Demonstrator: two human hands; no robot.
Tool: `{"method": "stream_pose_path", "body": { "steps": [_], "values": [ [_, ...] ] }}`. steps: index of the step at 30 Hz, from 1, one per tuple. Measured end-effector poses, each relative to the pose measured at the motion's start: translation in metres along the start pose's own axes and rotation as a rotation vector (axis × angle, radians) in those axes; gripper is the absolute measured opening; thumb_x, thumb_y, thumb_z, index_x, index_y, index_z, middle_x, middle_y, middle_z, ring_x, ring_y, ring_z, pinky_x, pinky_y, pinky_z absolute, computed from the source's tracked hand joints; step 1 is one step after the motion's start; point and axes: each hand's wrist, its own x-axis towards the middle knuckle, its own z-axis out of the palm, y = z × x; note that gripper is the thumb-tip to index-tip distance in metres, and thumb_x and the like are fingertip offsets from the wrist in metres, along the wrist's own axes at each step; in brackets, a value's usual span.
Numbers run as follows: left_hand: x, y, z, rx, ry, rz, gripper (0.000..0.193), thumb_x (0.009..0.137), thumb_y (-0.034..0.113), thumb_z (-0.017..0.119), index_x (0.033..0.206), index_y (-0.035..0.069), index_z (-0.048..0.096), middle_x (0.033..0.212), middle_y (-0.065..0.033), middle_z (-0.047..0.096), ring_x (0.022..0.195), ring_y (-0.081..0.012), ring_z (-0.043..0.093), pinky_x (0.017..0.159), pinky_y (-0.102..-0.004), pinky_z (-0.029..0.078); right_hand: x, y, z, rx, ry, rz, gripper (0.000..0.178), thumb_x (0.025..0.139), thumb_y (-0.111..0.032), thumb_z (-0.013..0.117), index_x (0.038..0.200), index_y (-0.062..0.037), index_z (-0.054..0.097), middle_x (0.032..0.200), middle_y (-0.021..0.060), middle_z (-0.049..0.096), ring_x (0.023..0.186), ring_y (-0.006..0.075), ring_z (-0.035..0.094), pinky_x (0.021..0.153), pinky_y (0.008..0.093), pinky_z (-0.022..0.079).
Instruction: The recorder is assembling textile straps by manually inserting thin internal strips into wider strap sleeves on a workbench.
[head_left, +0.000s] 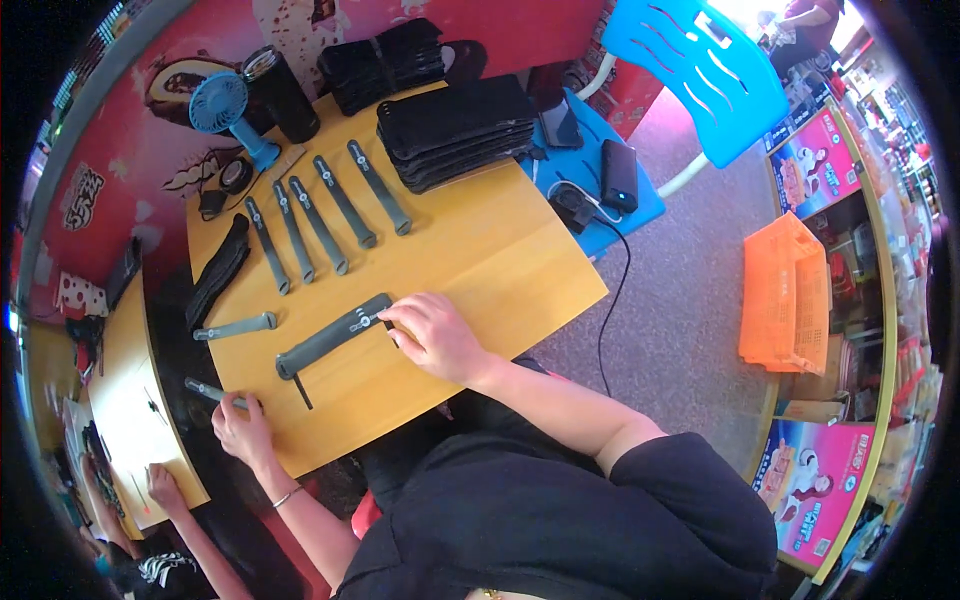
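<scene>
Strap (333,336), grey and long, lies slantwise on the yellow bench (500,260), its axis running from the lower left, where a thin dark tail sticks out, up to the right, where the right hand (435,335) meets it. That grip is pinching the strap's upper end between thumb and fingertips, knuckles up, so the whole length of the strap stretches away to the left of the hand, toward the other arm. The left hand (240,425) sits at the bench's near left edge, well apart from this strap, closed on the end of a second, smaller grey piece (208,390) that pokes out up and to the left from its fingers. Between the two hands the wood is bare, save for the strap's tail. Just above the left hand lies another short grey strap (237,326), nearly level. Farther up the bench a row (325,210) of five like straps lies side by side, all tilted the same way, well clear of both hands. Beyond them stand a stack of black flat pieces (455,130), a blue fan (228,110) and a dark cup (280,92). A bundle of black straps (218,270) hangs off the left edge. Another person's hand (160,485) works at a separate table to the lower left.
</scene>
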Motion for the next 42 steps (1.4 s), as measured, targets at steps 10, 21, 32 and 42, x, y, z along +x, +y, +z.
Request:
{"method": "stream_pose_path", "body": {
  "steps": [10,21,32,42],
  "values": [
    [-0.007,-0.077,0.017,-0.669,-0.212,-0.213,0.030,0.091,0.014,0.058,0.119,0.002,0.057,0.078,-0.0030,0.059,0.068,-0.0086,0.051,0.060,-0.0221,0.041,0.002,-0.001,0.000,0.004,-0.019,0.013,0.026,0.076,-0.007,0.065,0.100,-0.0067,0.058,0.092,0.0093,0.060,0.091,0.0282,0.057,0.083,0.0402,0.044],
    [-0.023,-0.019,-0.072,-0.904,0.175,-0.211,0.019,0.094,0.009,0.052,0.109,0.001,0.059,0.102,-0.0084,0.065,0.068,-0.0078,0.053,0.061,-0.0191,0.046,0.006,-0.014,-0.009,0.049,-0.047,-0.057,0.047,0.073,-0.006,0.070,0.117,-0.0075,0.056,0.112,0.0102,0.058,0.106,0.0290,0.054,0.091,0.0399,0.042],
    [-0.070,0.090,-0.125,-1.669,-0.719,0.042,0.004,0.081,-0.006,0.057,0.084,-0.004,0.059,0.080,-0.0149,0.060,0.048,-0.0114,0.053,0.044,-0.0198,0.043,0.033,-0.097,-0.037,-0.044,0.025,-0.520,0.037,0.083,-0.021,0.059,0.119,-0.0306,0.060,0.116,0.0006,0.056,0.104,0.0170,0.054,0.104,0.0430,0.031],
    [-0.060,0.091,-0.124,-1.451,-0.563,0.212,0.014,0.078,-0.007,0.063,0.092,-0.007,0.061,0.078,-0.0111,0.057,0.059,-0.0147,0.059,0.054,-0.0229,0.050,0.016,-0.074,-0.035,0.183,-0.281,-0.371,0.024,0.084,-0.015,0.060,0.107,-0.0149,0.065,0.088,0.0021,0.062,0.077,0.0176,0.063,0.060,0.0302,0.051]
  ]
}}
